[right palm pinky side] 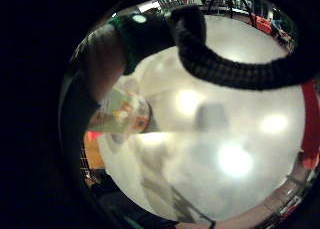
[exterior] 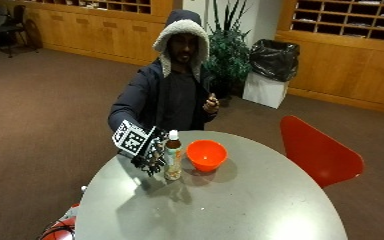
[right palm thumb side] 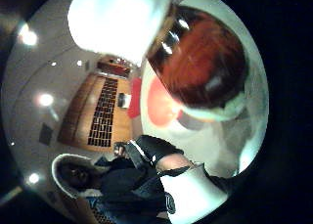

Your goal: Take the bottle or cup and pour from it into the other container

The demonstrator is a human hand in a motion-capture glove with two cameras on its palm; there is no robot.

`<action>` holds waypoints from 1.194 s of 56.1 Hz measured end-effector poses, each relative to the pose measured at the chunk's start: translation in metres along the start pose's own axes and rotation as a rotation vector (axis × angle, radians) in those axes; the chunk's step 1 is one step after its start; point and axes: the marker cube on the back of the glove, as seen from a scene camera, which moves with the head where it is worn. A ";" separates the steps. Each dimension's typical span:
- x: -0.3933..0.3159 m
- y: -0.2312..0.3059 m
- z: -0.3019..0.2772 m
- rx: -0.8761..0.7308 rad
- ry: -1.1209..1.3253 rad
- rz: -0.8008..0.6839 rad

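Note:
A bottle with a white cap and brown drink stands upright near the far left edge of the round grey table. My gloved right hand grips it from its left side, fingers curled round the body. Whether its base touches the table or hangs just above it, I cannot tell. An orange bowl sits on the table just right of the bottle, close but apart. In the thumb side palm view the bottle fills much of the picture, with the bowl beyond it. The little finger side palm view shows the bottle's label.
A red chair stands at the table's right side. Another red object lies low beside the table's left front edge. The person's bare left hand is held up near the chest, away from the table.

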 end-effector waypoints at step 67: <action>0.002 -0.029 0.054 0.291 -0.452 -0.213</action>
